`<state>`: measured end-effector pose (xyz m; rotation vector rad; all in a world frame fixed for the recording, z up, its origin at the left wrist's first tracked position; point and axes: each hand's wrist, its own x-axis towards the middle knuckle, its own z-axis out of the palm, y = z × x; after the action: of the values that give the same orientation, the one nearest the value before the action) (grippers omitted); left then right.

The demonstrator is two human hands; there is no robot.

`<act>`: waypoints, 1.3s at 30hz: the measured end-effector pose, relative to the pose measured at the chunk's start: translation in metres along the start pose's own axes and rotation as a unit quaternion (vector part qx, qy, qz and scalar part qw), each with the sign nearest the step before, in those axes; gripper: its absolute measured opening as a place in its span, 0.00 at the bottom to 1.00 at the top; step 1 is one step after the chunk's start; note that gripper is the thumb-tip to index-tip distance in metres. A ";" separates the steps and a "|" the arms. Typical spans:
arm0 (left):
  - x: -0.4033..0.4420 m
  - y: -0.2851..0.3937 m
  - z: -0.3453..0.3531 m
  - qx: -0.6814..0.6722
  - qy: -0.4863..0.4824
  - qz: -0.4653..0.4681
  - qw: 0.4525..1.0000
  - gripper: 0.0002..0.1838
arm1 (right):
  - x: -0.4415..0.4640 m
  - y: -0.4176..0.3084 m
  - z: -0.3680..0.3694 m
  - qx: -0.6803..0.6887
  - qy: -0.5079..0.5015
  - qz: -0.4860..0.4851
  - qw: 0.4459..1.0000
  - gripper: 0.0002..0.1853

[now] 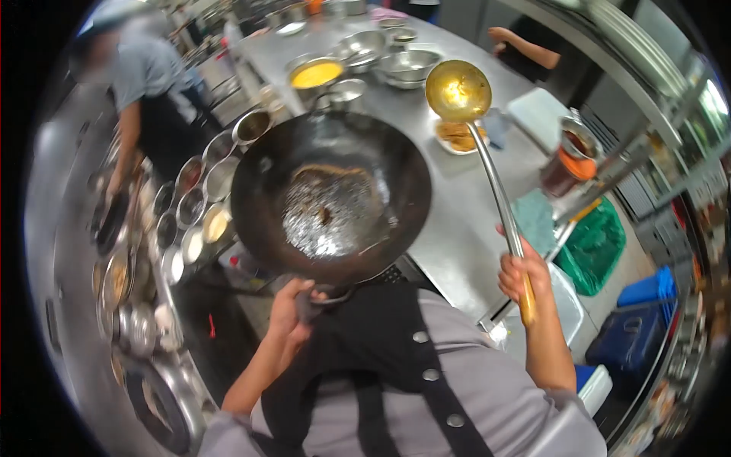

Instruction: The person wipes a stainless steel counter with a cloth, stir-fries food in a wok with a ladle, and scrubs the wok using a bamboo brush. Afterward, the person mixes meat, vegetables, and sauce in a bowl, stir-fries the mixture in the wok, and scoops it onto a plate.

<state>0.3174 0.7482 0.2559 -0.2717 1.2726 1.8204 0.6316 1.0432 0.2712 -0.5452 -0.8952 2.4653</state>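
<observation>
Gripping the wok (263, 175) by its near handle, your left hand (293, 311) has its fingers closed over what looks like a dark cloth. Your right hand (527, 274) wraps its fingers around the wooden end of a long ladle (495, 179), bowl raised forward and well apart from the wok. The wok is in front of your apron (365, 320), a shiny film of liquid and a small dark bit inside; whether its far side rests on anything, you cannot tell from here. This looks like a step of handling the wok with little in it, and the next move calls for a firm left grip and a steady tilt, so the liquid does not spill.

Close on the left, metal containers (221, 179) crowd the wok's rim and leave little room that way. On the right, the counter (449, 225) has more open surface. Beyond, a dish (455, 151) of brown food sits near the ladle's bowl, in its way if you lower it; farther off stand a pot (308, 93) of yellow liquid and metal bowls (411, 67). A co-worker (152, 84) stands at far left.
</observation>
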 end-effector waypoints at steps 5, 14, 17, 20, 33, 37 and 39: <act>0.004 0.003 0.011 -0.096 -0.015 -0.035 0.995 0.05 | -0.010 0.010 0.047 -0.285 0.067 0.110 0.950 0.37; 0.025 0.014 0.019 -0.078 -0.041 -0.034 0.995 0.04 | -0.002 0.001 0.164 -0.446 -0.001 0.249 0.860 0.32; 0.028 0.013 0.019 -0.066 -0.079 -0.012 0.995 0.06 | 0.001 0.018 0.195 -0.260 -0.043 0.301 0.917 0.22; 0.026 0.019 0.014 -0.094 -0.076 -0.041 0.992 0.06 | 0.018 0.018 0.193 0.035 -0.076 0.341 0.936 0.22; 0.009 0.036 0.006 -0.022 -0.095 0.038 0.995 0.05 | 0.009 0.027 0.219 -0.351 -0.020 0.228 0.908 0.26; 0.012 0.044 0.012 -0.083 -0.090 -0.016 0.992 0.05 | 0.002 0.025 0.216 -0.025 -0.105 0.289 0.951 0.29; 0.012 0.046 0.009 -0.132 -0.099 -0.061 0.984 0.07 | 0.001 0.031 0.198 0.113 -0.150 0.299 0.936 0.31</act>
<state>0.2786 0.7581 0.2830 -0.2988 0.8609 1.8582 0.5219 0.9250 0.3905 -0.4060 -0.5892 3.2221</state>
